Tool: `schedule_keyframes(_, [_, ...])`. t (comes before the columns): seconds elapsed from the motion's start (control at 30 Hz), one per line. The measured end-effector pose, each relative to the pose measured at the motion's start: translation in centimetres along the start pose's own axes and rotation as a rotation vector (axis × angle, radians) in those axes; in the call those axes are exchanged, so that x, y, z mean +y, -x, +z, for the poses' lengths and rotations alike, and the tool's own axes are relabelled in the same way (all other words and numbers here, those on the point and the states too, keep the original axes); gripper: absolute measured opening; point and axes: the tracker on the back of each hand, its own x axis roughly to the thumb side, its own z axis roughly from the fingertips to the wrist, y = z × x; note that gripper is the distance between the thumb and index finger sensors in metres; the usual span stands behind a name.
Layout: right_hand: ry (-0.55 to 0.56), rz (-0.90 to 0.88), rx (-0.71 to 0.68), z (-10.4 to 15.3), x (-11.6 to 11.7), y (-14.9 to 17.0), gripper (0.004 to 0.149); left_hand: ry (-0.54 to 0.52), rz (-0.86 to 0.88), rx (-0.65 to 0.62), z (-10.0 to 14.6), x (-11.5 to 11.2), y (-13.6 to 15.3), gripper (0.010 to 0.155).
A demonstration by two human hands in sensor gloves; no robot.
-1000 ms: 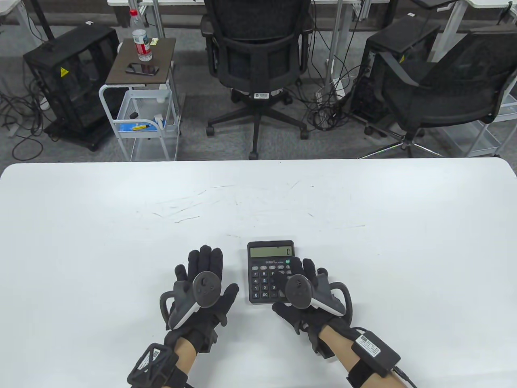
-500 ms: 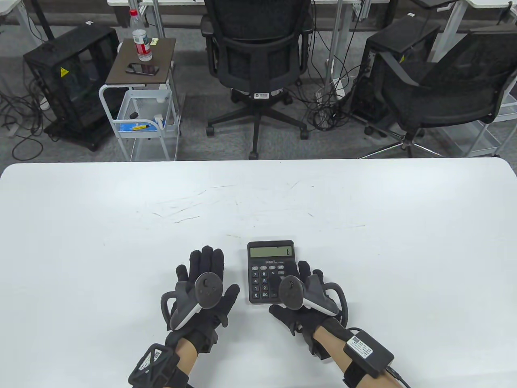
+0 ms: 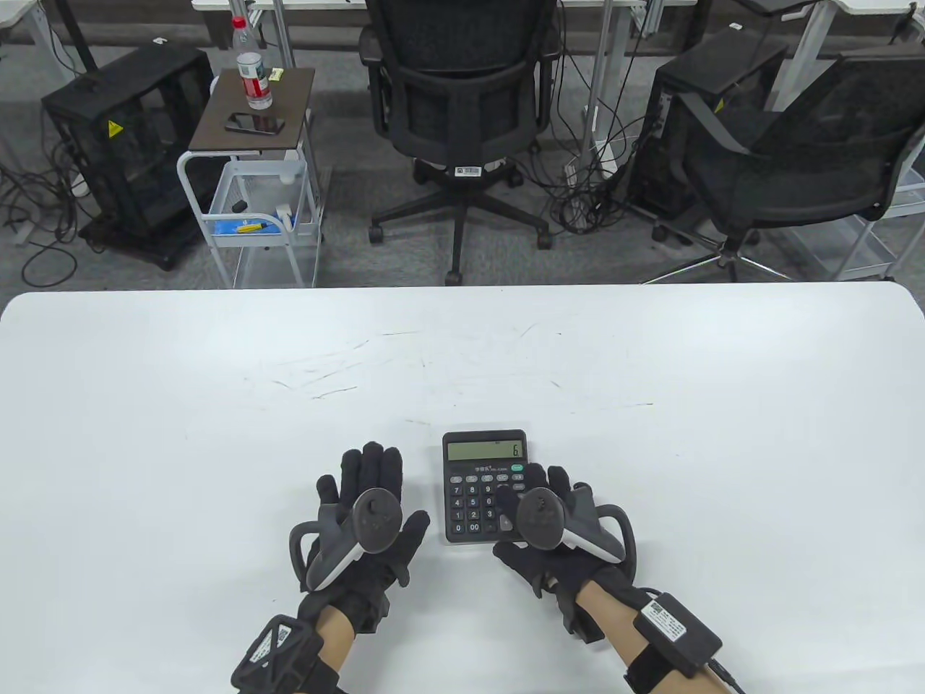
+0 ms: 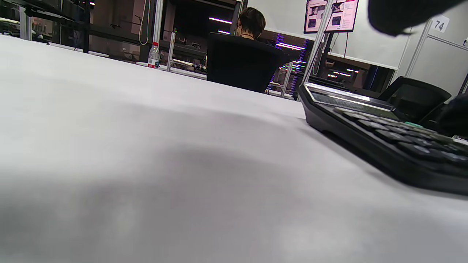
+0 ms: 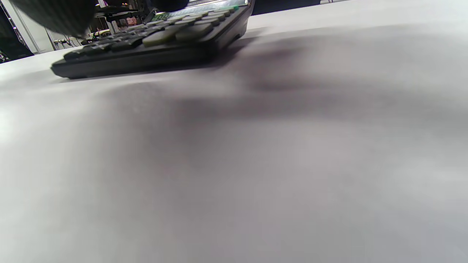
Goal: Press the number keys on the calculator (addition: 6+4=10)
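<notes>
Calculator (image 3: 485, 486) long axis runs away from person, display far

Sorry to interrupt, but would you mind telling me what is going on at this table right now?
A person in sensor gloves is keying a sum into a black calculator on the white table. The right hand is over the right side of the keypad, fingers above the keys; whether one is pressing a key cannot be told. The left hand rests flat on the table beside the calculator, apart from it. The display reads 6, so the plus, the 4 and the equals are yet to show.
</notes>
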Motion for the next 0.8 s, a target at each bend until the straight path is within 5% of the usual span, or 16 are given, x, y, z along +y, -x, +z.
schedule_keyframes(0.8, [-0.075, -0.017, -0.023, 1.0, -0.2, -0.1, 0.069, -0.003, -0.008, 0.014, 0.1, 0.1, 0.2, 0.087])
